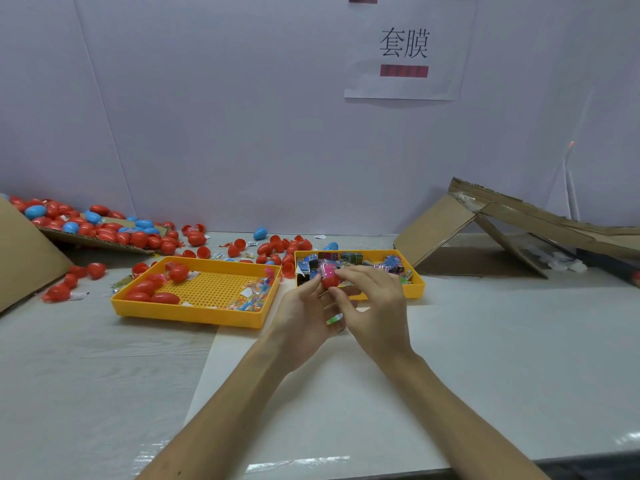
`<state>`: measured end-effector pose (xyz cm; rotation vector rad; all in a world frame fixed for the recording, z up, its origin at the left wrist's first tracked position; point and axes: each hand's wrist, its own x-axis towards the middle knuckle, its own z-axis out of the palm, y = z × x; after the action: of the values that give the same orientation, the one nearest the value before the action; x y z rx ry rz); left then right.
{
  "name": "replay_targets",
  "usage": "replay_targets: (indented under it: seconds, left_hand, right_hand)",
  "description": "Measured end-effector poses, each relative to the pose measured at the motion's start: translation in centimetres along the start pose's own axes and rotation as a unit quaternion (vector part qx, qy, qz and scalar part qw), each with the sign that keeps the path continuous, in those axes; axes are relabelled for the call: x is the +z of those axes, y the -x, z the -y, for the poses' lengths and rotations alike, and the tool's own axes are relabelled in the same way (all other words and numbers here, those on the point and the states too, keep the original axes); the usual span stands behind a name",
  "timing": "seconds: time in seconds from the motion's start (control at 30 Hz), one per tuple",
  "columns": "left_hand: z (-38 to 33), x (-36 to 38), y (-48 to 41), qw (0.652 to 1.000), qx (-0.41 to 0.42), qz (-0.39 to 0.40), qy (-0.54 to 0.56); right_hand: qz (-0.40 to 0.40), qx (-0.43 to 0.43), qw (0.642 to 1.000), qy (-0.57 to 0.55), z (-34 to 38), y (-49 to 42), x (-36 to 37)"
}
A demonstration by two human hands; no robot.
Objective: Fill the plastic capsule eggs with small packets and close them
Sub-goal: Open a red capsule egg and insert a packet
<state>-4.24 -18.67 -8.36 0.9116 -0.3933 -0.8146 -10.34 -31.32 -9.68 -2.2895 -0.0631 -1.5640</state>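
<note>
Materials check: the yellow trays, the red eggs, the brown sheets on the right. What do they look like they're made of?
Yellow trays: rigid moulded plastic, semi-matte, with even colour and a perforated grid floor in the left one.
Red capsule eggs: smooth hard plastic, probably, judging by the slight sheen on the shells.
Brown sheets: matte cardboard, likely corrugated, with frayed edges and taped seams.

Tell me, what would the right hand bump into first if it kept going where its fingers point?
The right hand would meet the red egg first; its fingers touch it. The left hand lies just behind, though depth is unclear.
</note>
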Motion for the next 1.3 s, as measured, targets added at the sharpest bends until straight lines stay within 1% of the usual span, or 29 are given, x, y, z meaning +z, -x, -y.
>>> replay_targets:
  seconds: [0.1,0.2,0.3,0.37,0.53,0.67,0.73,0.8,0.9,1.07,1.3]
  left_hand:
    - [-0.07,0.03,-0.06,0.999,0.027,-0.017,-0.004]
    - [-0.17,-0.23,-0.19,0.997,0.062,-0.038,0.002]
    - [-0.05,-0.40,-0.15,0.998,0.050,-0.031,0.023]
    - [0.06,-0.47,-0.12,0.999,0.043,-0.026,0.007]
    - [0.09,-0.46,-0.43,0.998,0.029,-0.043,-0.022]
    - [0.23,-0.12,-0.41,0.999,0.020,-0.037,-0.013]
    - [0.20,0.07,-0.25,0.999,0.020,-0.037,-0.014]
    - [0.04,0.04,-0.10,0.998,0.035,-0.037,-0.039]
    - [-0.08,-0.23,-0.06,0.995,0.061,-0.036,-0.070]
    - [-0.24,-0.24,0.16,0.996,0.074,-0.021,-0.052]
    - [-0.14,-0.47,-0.12,0.997,0.076,-0.016,-0.029]
  right_hand:
    - [0.004,-0.012,1.000,-0.010,0.13,0.03,0.01]
    - [0.034,-0.001,0.998,-0.053,0.18,-0.10,0.08]
    - [0.068,0.001,0.993,-0.093,0.12,0.04,0.24]
    - [0.074,-0.003,0.992,-0.100,0.03,0.12,0.34]
    - [0.058,0.022,0.990,-0.125,0.23,-0.22,0.14]
    - [0.065,0.018,0.993,-0.099,0.23,-0.11,0.15]
    - [0.056,0.016,0.994,-0.089,0.14,-0.08,0.15]
    - [0.046,0.008,0.995,-0.088,0.05,-0.09,0.11]
    - [0.051,-0.007,0.994,-0.096,0.07,-0.10,0.00]
    - [0.035,0.025,0.991,-0.125,0.24,-0.39,-0.26]
    - [0.019,0.024,0.994,-0.106,0.02,-0.38,-0.49]
